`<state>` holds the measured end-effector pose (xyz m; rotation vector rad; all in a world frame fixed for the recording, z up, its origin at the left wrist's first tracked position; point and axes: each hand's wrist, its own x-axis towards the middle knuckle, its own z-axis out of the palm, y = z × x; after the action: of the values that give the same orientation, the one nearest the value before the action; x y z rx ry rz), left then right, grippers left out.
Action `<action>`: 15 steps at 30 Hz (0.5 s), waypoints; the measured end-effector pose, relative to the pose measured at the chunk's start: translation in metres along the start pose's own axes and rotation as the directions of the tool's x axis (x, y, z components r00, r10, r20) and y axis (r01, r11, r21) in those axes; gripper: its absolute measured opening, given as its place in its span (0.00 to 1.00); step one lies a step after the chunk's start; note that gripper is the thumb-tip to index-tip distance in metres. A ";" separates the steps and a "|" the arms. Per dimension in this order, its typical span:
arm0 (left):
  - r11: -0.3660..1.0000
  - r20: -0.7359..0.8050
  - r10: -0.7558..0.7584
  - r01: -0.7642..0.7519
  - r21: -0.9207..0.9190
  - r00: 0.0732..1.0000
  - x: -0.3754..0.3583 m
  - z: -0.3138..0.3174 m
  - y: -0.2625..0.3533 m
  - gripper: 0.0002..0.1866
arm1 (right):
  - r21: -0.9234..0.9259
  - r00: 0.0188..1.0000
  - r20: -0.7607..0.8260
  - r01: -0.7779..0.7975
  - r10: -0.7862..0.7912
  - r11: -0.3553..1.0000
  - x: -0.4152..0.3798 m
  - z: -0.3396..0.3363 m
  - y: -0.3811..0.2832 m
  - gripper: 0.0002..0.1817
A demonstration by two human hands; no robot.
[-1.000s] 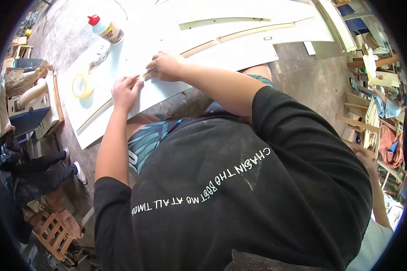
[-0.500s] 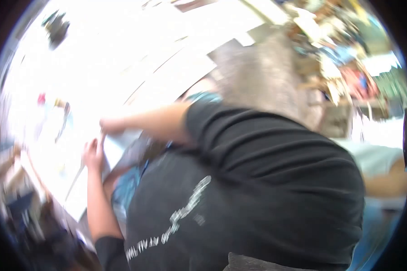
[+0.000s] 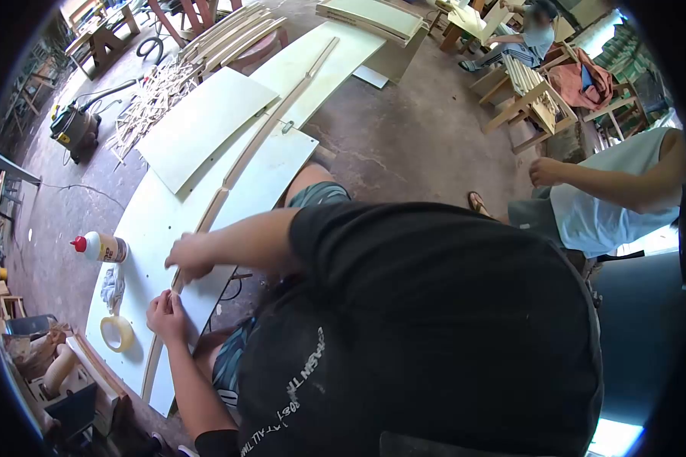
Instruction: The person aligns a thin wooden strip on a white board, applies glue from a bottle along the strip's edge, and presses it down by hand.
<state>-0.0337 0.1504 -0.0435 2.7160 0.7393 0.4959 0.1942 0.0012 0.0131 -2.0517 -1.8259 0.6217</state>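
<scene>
A long white board (image 3: 146, 228) lies in front of me, with narrow wooden strips (image 3: 240, 164) in a line along it. My left hand (image 3: 166, 316) pinches a strip near the board's closer edge, thumb and fingers together on the wood. Just above it, my right hand (image 3: 192, 255) is over the same line of strips, its fingers smeared by motion and pointing down at the wood. On the board beyond my hands are a white glue bottle (image 3: 103, 247) with a red cap, a crumpled cloth (image 3: 112, 288) and a roll of tape (image 3: 117, 333).
A smaller white panel (image 3: 206, 126) overlaps the board's far side. Behind it are scrap sticks (image 3: 156, 99), stacked wooden slats (image 3: 232, 38) and a vacuum cleaner (image 3: 76, 129). At right stands a person (image 3: 598, 198) in a light top; another person (image 3: 530, 42) sits farther back.
The view has steadied and shifted, and the washed-out board now shows clearly. Both hands stay close together at the strip, lower in the picture than before.
</scene>
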 end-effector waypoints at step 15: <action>0.996 -0.071 -0.086 0.085 -0.019 0.994 -0.008 0.005 0.029 0.13 | -0.245 0.561 -0.457 -0.825 0.690 0.509 -0.196 -0.185 0.323 0.30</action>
<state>-0.0256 0.1215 -0.0397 2.6509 0.8627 0.5798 0.5482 -0.2258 0.0262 -3.0788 -0.8026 0.0215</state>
